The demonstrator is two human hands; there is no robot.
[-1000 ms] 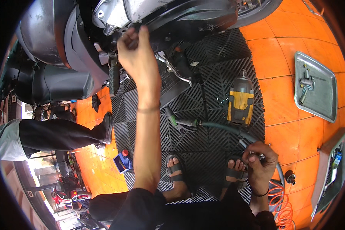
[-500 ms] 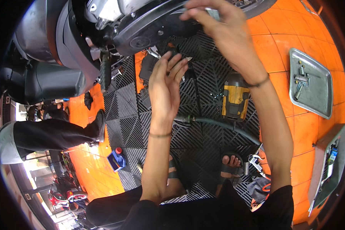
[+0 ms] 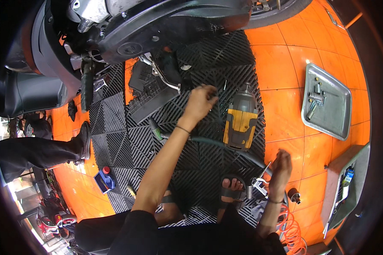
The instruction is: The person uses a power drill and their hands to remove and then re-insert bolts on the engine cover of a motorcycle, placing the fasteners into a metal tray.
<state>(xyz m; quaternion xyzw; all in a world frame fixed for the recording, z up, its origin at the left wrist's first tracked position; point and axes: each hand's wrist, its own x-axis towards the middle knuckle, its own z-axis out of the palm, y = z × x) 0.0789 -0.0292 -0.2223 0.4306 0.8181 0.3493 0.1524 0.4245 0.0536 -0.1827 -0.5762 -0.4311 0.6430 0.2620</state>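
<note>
My left hand is over the black slatted mat, its fingers curled in; what they hold, if anything, I cannot make out. Just right of its fingertips a small thin metal piece lies on the mat. A yellow-and-black cordless impact wrench rests further right. My right hand, slightly blurred, is low on the right with loosely bent fingers and nothing visible in them. It is beside a silver air blow gun. Beyond my left hand are a chrome bent lever and a flat black cover.
A motorcycle spans the far side. On the orange tiles are a metal tray of sockets and bolts, an open toolbox, a coiled orange hose and a blue container. Another person's leg extends from the left.
My right hand has dropped from beside the motorcycle to near the blow gun. The left hand has moved rightward in the view, its fingers going from stretched to curled. The view has shifted.
</note>
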